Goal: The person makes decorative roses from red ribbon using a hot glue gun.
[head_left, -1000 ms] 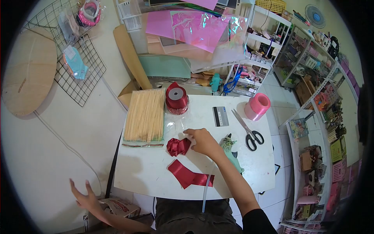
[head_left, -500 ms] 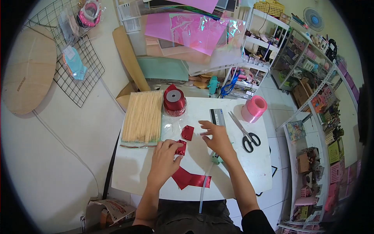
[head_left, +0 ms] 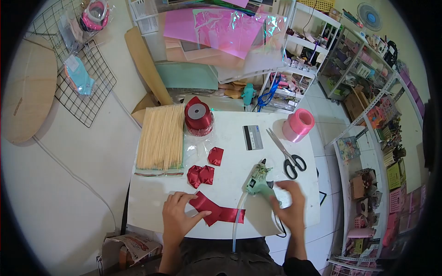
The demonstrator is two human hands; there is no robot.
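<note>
My left hand (head_left: 178, 218) is at the left end of the red satin ribbon pieces (head_left: 228, 214), its thumb over the ribbon and its fingers apart. My right hand (head_left: 291, 207), slightly blurred, is beside the handle of a green glue gun (head_left: 258, 180), with thumb and fingers apart and nothing seen in them. A clear glue stick (head_left: 238, 216) sticks out of the gun's back and crosses the ribbon. Above my left hand lie folded red ribbon petals (head_left: 200, 175), two side by side, and a single one (head_left: 215, 156) apart from them.
A pack of bamboo skewers (head_left: 160, 138) and red ribbon rolls (head_left: 199, 117) stand at the back left. A grey card (head_left: 252, 137), black-handled scissors (head_left: 287, 158) and pink ribbon rolls (head_left: 299, 124) lie to the right. Loaded shelves (head_left: 368, 133) line the right side.
My left hand has left the folded petals and come down to the ribbon pieces. My right hand has moved down and right, beside the glue gun. Two petals now lie side by side.
</note>
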